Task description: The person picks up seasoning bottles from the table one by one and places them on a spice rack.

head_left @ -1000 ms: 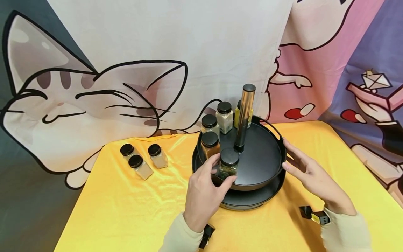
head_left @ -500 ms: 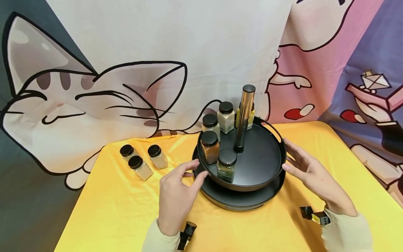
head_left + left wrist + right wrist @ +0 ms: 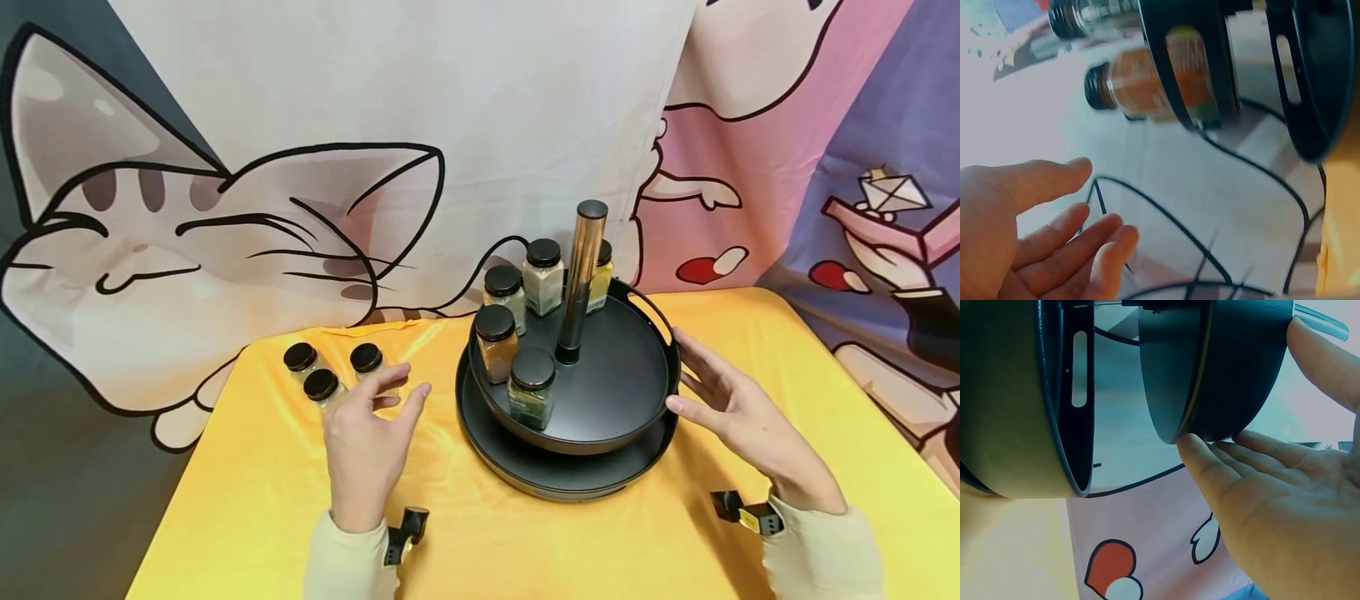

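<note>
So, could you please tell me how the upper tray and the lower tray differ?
The upper tray holds five jars, while the lower tray shows none on its visible part. The right hand touches the upper tray's side; no hand touches the lower tray. Both are black, round and rimmed.

A left sleeve point(image 3: 347, 554) and a right sleeve point(image 3: 821, 550) of plain pale cream cloth are worn, a blocky black left wrist device point(image 3: 411, 526) and a similar right wrist device point(image 3: 753, 520), each marked with yellow, are fastened at the sleeve edges, and the left hand point(image 3: 366, 454) and right hand point(image 3: 750, 429) are left bare.
</note>
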`<state>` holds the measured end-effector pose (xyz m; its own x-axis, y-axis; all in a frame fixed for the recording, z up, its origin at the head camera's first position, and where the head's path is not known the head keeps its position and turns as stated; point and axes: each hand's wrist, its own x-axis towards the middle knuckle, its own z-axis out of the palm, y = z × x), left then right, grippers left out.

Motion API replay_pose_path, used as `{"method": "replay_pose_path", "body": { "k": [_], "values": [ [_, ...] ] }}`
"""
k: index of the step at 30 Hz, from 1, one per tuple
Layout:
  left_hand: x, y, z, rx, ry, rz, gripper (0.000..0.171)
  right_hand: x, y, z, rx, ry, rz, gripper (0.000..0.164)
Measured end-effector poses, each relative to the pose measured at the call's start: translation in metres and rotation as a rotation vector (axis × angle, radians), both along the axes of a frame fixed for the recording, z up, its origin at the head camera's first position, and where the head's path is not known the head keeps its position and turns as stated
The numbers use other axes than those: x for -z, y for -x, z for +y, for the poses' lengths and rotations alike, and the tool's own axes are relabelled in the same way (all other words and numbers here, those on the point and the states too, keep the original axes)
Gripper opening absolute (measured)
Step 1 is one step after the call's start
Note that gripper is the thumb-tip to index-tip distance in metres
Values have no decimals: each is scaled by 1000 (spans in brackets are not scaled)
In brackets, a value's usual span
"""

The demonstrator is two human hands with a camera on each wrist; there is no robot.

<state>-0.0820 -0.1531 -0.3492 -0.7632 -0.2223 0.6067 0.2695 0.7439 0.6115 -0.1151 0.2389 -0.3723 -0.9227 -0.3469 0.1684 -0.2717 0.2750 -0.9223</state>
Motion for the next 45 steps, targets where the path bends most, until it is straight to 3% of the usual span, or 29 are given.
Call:
{"method": "replay_pose_path", "body": {
  "k": [9, 14, 27, 34, 45],
  "values": [
    [13, 15, -36, -169, -22, 36, 42, 1, 0, -1, -1, -6, 17, 79],
    [20, 19, -49, -214, -60, 18, 51, 1, 0, -1, 5, 2, 31, 81],
    [40, 29, -72, -329, -117, -140, 72, -1, -1, -4, 12, -20, 14, 87],
    [49, 33, -79, -353, -140, -243, 77, -1, -1, -6, 28, -49, 10, 91],
    [60, 36, -87, -318, -157, -371, 81, 1, 0, -7, 29, -65, -7, 100]
  ]
}}
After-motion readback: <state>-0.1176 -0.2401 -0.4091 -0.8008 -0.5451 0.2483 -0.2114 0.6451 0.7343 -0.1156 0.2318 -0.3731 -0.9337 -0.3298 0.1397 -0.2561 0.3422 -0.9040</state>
